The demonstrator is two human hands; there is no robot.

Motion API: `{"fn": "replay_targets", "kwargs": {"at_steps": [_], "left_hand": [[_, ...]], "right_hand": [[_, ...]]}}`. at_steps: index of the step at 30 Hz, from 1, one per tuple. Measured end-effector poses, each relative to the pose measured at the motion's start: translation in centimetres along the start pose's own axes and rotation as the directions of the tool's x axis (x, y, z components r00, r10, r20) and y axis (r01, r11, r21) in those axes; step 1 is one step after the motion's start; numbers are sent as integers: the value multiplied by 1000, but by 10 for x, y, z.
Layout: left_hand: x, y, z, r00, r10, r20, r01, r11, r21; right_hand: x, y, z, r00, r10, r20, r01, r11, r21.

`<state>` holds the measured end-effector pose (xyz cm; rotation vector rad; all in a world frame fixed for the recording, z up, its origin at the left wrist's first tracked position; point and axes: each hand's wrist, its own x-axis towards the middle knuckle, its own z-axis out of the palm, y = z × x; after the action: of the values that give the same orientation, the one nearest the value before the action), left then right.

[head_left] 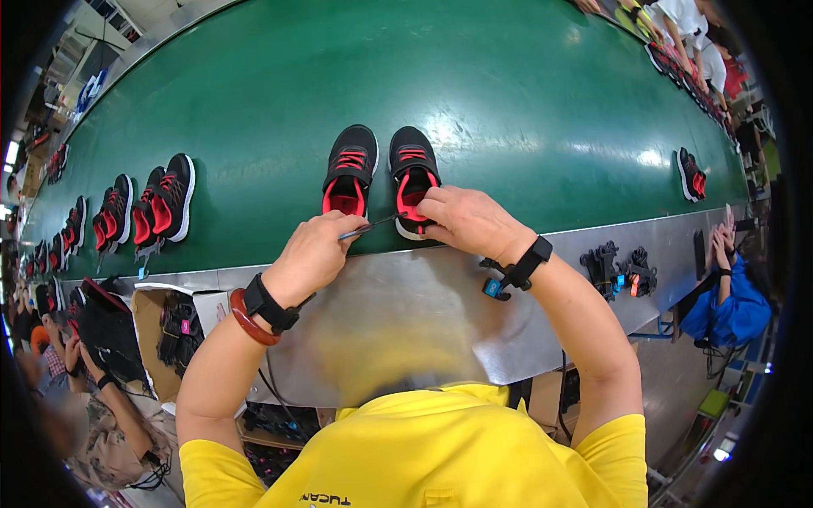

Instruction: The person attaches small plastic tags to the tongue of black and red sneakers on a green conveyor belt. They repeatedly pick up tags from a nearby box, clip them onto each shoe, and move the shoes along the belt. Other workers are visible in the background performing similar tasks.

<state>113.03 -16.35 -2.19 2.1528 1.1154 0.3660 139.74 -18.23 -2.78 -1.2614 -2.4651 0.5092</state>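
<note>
Two black sneakers with red laces and red lining stand side by side at the near edge of the green table, toes pointing away from me. My left hand [309, 254] is closed round a thin dark tool [356, 231], just behind the heel of the left sneaker [351, 152]. A thin dark piece stretches from it toward the right sneaker's heel; its kind is unclear. My right hand [474, 222] grips the heel collar of the right sneaker [412, 148], its fingertips at the opening. A black plastic hanger [500, 286] with a blue tag lies beneath my right wrist.
More sneakers [174, 199] line the green table [279, 68] on the left; another sneaker [690, 175] stands at right. Black hangers [601, 269] lie on the metal ledge [398, 292]. An open carton [146, 326] holds black hangers. Other people work at both sides.
</note>
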Motion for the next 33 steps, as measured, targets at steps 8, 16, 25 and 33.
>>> {"fn": "replay_targets", "kwargs": {"at_steps": [8, 16, 25, 33], "left_hand": [[-3, 4, 1, 999, -44, 17, 41, 990, 133], [-6, 0, 4, 999, -48, 1, 47, 975, 215], [-4, 8, 14, 998, -47, -36, 56, 946, 320], [-13, 18, 9, 974, 100, -205, -78, 990, 114]], "right_hand": [[14, -11, -7, 987, -134, -88, 105, 954, -283], [31, -23, 3, 990, -133, -53, 107, 935, -339], [43, -26, 20, 999, 16, 33, 7, 804, -595], [34, -15, 4, 973, -23, -228, -58, 937, -346]]}}
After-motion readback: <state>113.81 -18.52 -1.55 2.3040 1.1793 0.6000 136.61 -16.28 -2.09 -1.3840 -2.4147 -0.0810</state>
